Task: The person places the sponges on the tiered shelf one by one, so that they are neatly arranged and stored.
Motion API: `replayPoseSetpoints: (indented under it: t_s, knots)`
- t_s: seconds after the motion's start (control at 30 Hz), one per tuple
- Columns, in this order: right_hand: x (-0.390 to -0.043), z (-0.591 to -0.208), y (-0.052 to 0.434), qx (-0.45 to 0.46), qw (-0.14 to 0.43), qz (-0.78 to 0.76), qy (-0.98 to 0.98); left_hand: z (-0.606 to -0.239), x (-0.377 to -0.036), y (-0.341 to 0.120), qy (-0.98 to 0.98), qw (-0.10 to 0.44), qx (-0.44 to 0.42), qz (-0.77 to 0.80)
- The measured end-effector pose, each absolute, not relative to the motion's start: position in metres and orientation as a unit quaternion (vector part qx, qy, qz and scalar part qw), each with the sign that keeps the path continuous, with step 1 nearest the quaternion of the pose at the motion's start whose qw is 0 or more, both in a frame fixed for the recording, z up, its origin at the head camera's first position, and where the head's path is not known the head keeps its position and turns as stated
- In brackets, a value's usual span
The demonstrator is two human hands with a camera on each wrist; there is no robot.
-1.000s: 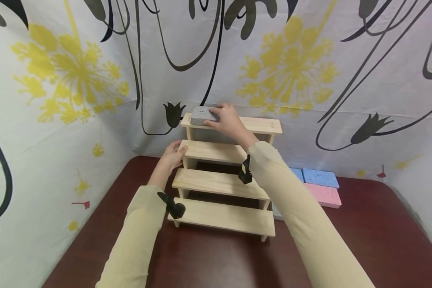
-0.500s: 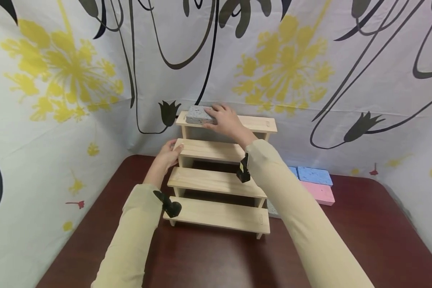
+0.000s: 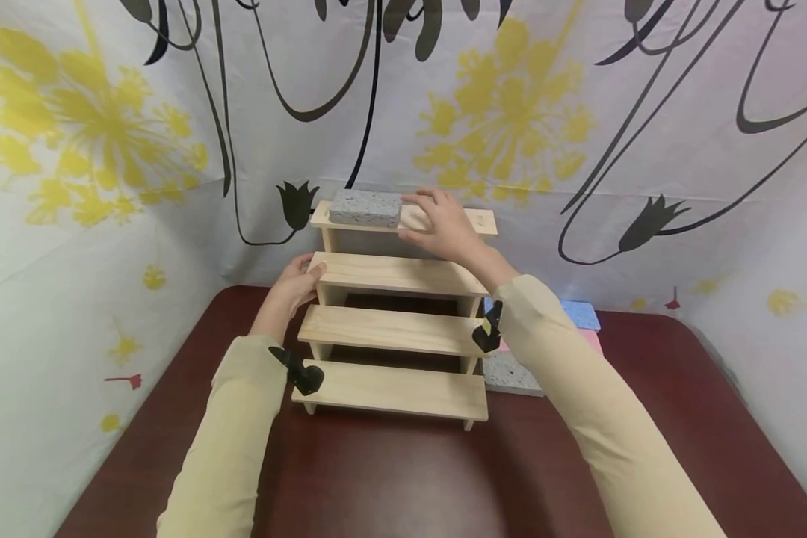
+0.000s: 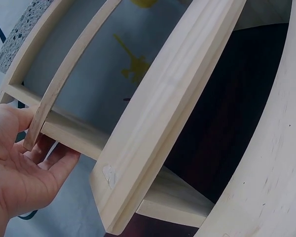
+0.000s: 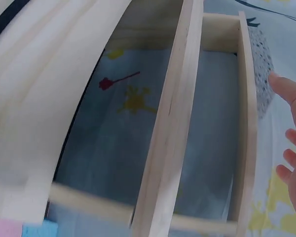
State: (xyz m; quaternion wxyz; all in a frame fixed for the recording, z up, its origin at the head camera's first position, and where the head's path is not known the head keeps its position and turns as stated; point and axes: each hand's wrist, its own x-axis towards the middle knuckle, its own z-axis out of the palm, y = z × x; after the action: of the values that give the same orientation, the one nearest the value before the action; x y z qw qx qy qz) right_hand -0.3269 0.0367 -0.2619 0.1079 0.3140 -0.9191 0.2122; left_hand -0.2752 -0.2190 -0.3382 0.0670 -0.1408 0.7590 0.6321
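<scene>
On the left part of the top step of a wooden tiered stand (image 3: 403, 273) lies a grey speckled block (image 3: 365, 208). My right hand (image 3: 447, 233) is just past the block's right end, fingers spread and holding nothing. In the right wrist view its thumb (image 5: 286, 88) comes right up to the block's edge. My left hand (image 3: 291, 288) grips the left end of the step below the top one. The left wrist view shows that hand (image 4: 24, 163) with its fingers curled under the board and the thumb partly hidden behind it.
To the right of the stand, blue (image 3: 581, 314), pink (image 3: 590, 340) and grey (image 3: 509, 372) blocks lie on the dark red table (image 3: 390, 478), partly behind my right sleeve. A white cloth with printed flowers (image 3: 504, 104) hangs behind and at the sides.
My right hand has let go of the grey block and drawn back slightly to its right; the block stays on the top step. The left hand keeps its grip. The head view has shifted.
</scene>
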Motion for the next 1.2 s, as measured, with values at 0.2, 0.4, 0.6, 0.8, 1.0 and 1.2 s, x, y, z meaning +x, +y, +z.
replayPoseSetpoints:
  t_s: [0.2, 0.4, 0.6, 0.8, 1.0, 1.2]
  knots:
    - [-0.32, -0.265, 0.055, 0.313, 0.118, 0.214, -0.918, -0.334, -0.277, -0.231, 0.753, 0.07, -0.143, 0.638]
    - [-0.316, -0.271, 0.067, 0.306, 0.116, 0.202, -0.923, -0.332, -0.28, -0.239, 0.754, 0.075, -0.145, 0.636]
    - [-0.312, -0.277, 0.083, 0.295, 0.115, 0.222, -0.922, -0.33, -0.283, -0.24, 0.752, 0.069, -0.14, 0.641]
    - [-0.302, -0.29, 0.105, 0.281, 0.113, 0.237, -0.923, -0.327, -0.279, -0.244, 0.758, 0.068, -0.144, 0.632]
    - [-0.293, -0.315, 0.134, 0.25, 0.115, 0.249, -0.928, -0.324, -0.278, -0.249, 0.758, 0.071, -0.142, 0.632]
    - [-0.287, -0.35, 0.158, 0.208, 0.078, 0.246, -0.943, -0.323, -0.278, -0.253, 0.755, 0.076, -0.143, 0.635]
